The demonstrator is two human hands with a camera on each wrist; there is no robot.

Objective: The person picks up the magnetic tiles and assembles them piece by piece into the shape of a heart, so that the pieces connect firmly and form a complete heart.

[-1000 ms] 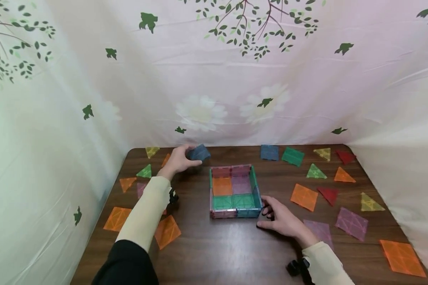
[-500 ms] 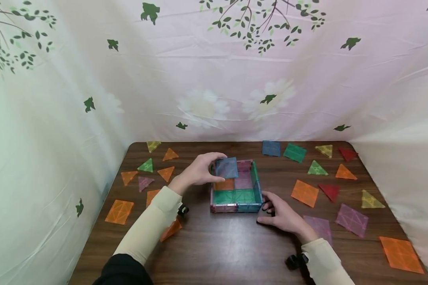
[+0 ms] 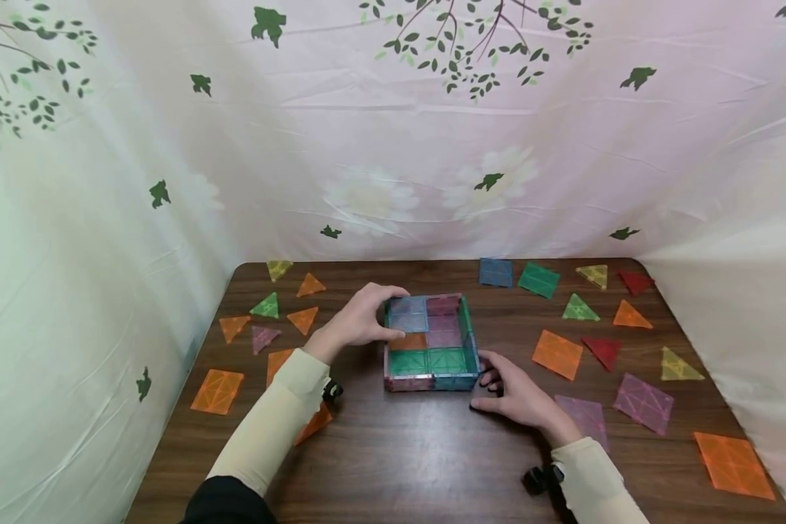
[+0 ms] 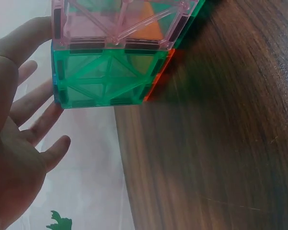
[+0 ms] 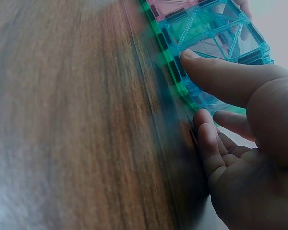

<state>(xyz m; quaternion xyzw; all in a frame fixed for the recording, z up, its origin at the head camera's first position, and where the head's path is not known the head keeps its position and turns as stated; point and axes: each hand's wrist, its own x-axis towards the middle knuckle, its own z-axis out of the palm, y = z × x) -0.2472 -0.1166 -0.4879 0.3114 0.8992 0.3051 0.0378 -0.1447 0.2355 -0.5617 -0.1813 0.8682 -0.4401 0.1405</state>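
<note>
The brown desk (image 3: 393, 466) carries a tile box (image 3: 447, 360); across its far-left top I see the blue tile (image 3: 409, 314), pinched by the left grip (image 3: 362, 316). The right grip (image 3: 512, 393) holds the box's near-right corner. Loose coloured tiles (image 3: 558, 354) lie on both sides.

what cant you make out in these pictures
Head view: part of the tile box's left wall, behind the left hand.
Head view: whether the blue tile by that hand lies flush, too small to tell.
Head view: part of an orange tile, under the left sleeve.
Left wrist view: much of the box, cut off by the top edge.
Right wrist view: likewise cut off at the top.
</note>
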